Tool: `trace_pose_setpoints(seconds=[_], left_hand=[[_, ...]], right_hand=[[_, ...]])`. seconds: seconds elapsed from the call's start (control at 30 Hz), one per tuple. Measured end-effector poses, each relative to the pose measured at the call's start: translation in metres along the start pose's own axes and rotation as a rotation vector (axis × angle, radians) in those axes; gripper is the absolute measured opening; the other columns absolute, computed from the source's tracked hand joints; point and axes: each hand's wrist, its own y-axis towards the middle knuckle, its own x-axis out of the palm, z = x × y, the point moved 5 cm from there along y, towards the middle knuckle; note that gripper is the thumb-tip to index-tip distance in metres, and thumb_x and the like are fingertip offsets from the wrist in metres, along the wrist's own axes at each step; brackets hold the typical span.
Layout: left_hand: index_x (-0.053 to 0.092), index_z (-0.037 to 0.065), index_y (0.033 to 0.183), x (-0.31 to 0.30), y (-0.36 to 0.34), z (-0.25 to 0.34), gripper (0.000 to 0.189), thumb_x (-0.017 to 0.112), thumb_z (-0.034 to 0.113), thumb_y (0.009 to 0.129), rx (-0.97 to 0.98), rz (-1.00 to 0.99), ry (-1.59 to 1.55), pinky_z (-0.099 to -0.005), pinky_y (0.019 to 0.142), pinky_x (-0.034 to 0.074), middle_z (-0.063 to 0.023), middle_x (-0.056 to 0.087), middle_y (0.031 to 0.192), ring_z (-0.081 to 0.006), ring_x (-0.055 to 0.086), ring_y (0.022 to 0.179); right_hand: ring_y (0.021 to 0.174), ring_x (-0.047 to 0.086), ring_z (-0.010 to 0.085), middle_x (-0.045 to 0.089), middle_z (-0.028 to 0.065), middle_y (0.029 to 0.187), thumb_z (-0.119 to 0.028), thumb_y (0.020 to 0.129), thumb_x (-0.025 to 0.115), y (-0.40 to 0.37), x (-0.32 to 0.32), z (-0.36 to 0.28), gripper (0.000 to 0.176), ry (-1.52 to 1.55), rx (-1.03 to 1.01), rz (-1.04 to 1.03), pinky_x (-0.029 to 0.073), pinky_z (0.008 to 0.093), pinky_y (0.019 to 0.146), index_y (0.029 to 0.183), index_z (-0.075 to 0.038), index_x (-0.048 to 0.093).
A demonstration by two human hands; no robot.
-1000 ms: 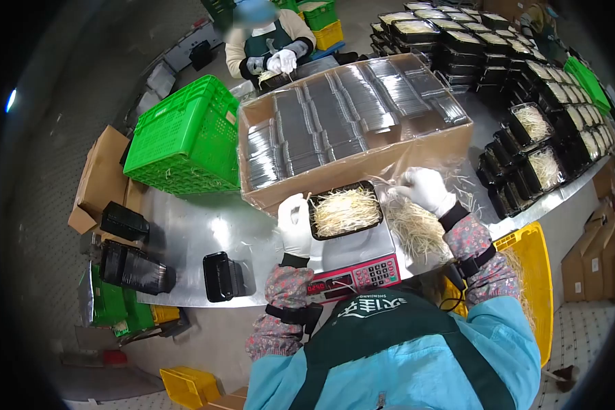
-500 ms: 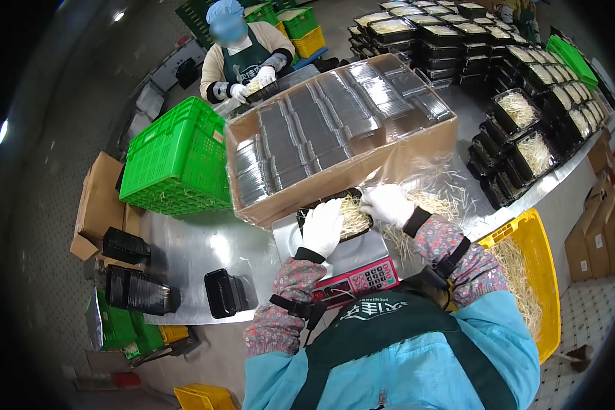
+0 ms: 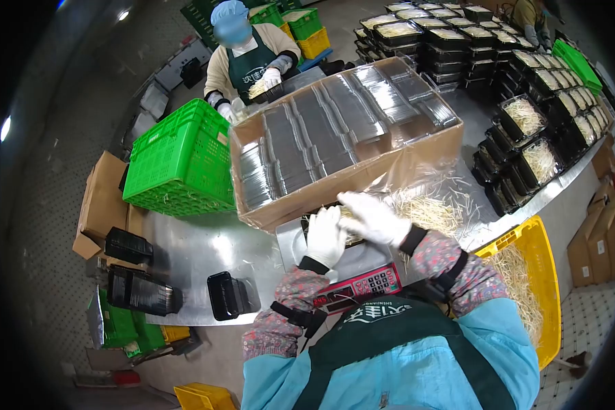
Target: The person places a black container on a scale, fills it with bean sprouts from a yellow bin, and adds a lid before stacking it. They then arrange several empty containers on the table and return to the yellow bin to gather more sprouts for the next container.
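A black plastic tray (image 3: pixel 306 222) of pale bean sprouts sits on the scale (image 3: pixel 290 240), mostly covered by my hands. My white-gloved left hand (image 3: pixel 326 236) grips the tray's left side, with its fingers bent over the rim. Over the tray's right part, my gloved right hand (image 3: pixel 376 220) lies flat with its fingers stretched out. Loose sprouts (image 3: pixel 430 210) are piled on the table just right of my right hand. The scale's red keypad panel (image 3: pixel 359 288) faces me.
A carton (image 3: pixel 348 181) of clear lids stands behind the scale, beside a green crate (image 3: pixel 178 160). Black trays (image 3: pixel 227 295) are at left, filled trays (image 3: pixel 523 116) at right. A yellow crate (image 3: pixel 550 287) holds sprouts. A co-worker (image 3: pixel 249 61) handles a tray opposite.
My right hand has shifted left over the tray, its fingers going from bunched to stretched out. My left hand stays at the tray's left side. The co-worker's hands have moved apart.
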Motion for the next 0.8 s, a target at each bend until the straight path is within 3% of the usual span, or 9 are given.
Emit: trace_pose_setpoints(seconds=[0.1,0.2,0.3,0.37,0.5,0.57,0.63,0.77,0.8], left_hand=[[0.055,0.003,0.12,0.0,0.002,0.01,0.041,0.052,0.027,0.086,0.043,-0.065,0.17,-0.0427,0.091,0.043,-0.0136,0.057,0.115,-0.0301,0.054,0.107],[0.055,0.004,0.12,0.005,0.006,0.011,0.047,0.057,0.027,0.079,0.06,-0.033,0.332,-0.0407,0.085,0.045,-0.0111,0.056,0.108,-0.0288,0.053,0.097],[0.056,0.005,0.118,0.002,0.002,0.015,0.046,0.058,0.027,0.078,0.022,0.041,0.26,-0.0401,0.082,0.045,-0.0105,0.056,0.105,-0.0281,0.053,0.095],[0.055,0.006,0.119,0.011,-0.002,0.012,0.046,0.06,0.033,0.082,-0.077,-0.172,0.099,-0.049,0.089,0.042,-0.0127,0.053,0.117,-0.0312,0.049,0.11],[0.059,0.003,0.11,0.011,-0.02,0.033,0.038,0.059,0.034,0.087,-0.032,-0.088,0.13,-0.0518,0.092,0.039,-0.0141,0.055,0.115,-0.0336,0.048,0.11],[0.056,0.002,0.116,0.004,-0.025,0.044,0.041,0.06,0.03,0.087,-0.046,-0.188,0.235,-0.0486,0.093,0.04,-0.0153,0.055,0.115,-0.0329,0.049,0.111],[0.055,0.001,0.12,-0.005,-0.03,0.048,0.044,0.059,0.031,0.088,-0.034,-0.132,0.181,-0.0485,0.094,0.039,-0.0153,0.055,0.117,-0.0326,0.049,0.112],[0.055,0.0,0.127,-0.03,-0.054,0.039,0.048,0.056,0.031,0.09,-0.01,-0.023,0.117,-0.0503,0.095,0.04,-0.0135,0.058,0.122,-0.0313,0.051,0.114],[0.054,0.0,0.128,-0.037,-0.06,0.031,0.049,0.057,0.031,0.09,-0.051,-0.033,0.066,-0.0498,0.094,0.04,-0.0133,0.057,0.123,-0.0312,0.051,0.114]], right_hand=[[0.127,0.047,0.0427,0.05,0.0339,0.131,-0.052,0.094,0.05,0.0,0.051,-0.002,0.08,-0.206,0.113,-0.223,0.036,0.0481,0.108,0.14,0.012,0.035],[0.127,0.046,0.0451,0.048,0.0364,0.131,-0.058,0.094,0.047,-0.001,0.068,0.013,0.086,-0.156,0.228,-0.189,0.037,0.0461,0.108,0.139,0.015,0.033],[0.116,0.055,0.0451,0.054,0.0369,0.121,-0.059,0.092,0.049,0.009,0.06,0.02,0.089,-0.071,0.149,-0.354,0.044,0.0448,0.1,0.137,0.016,0.035],[0.088,0.066,0.0409,0.067,0.0265,0.096,-0.054,0.089,0.057,0.03,0.035,0.012,0.071,-0.113,0.174,-0.491,0.053,0.0467,0.079,0.128,0.005,0.054],[0.099,0.066,0.0333,0.069,0.0184,0.104,-0.041,0.092,0.056,0.07,0.019,-0.01,0.047,-0.143,0.089,-0.197,0.051,0.044,0.087,0.122,-0.004,0.062],[0.104,0.064,0.0346,0.068,0.0182,0.108,-0.041,0.095,0.053,0.075,0.064,0.002,0.045,0.099,-0.061,-0.324,0.05,0.0433,0.09,0.119,-0.005,0.064],[0.1,0.064,0.0353,0.069,0.0185,0.104,-0.044,0.097,0.05,0.072,0.085,0.004,0.046,0.242,0.088,-0.816,0.048,0.0425,0.089,0.11,-0.003,0.068],[0.084,0.068,0.0306,0.072,0.0157,0.084,-0.05,0.094,0.052,0.043,0.081,0.096,0.05,0.001,0.093,-0.872,0.051,0.0402,0.08,0.091,-0.004,0.073],[0.08,0.069,0.0254,0.073,0.0102,0.078,-0.049,0.092,0.054,0.027,0.054,0.105,0.048,0.162,0.407,-1.076,0.052,0.0397,0.075,0.087,-0.006,0.075]])
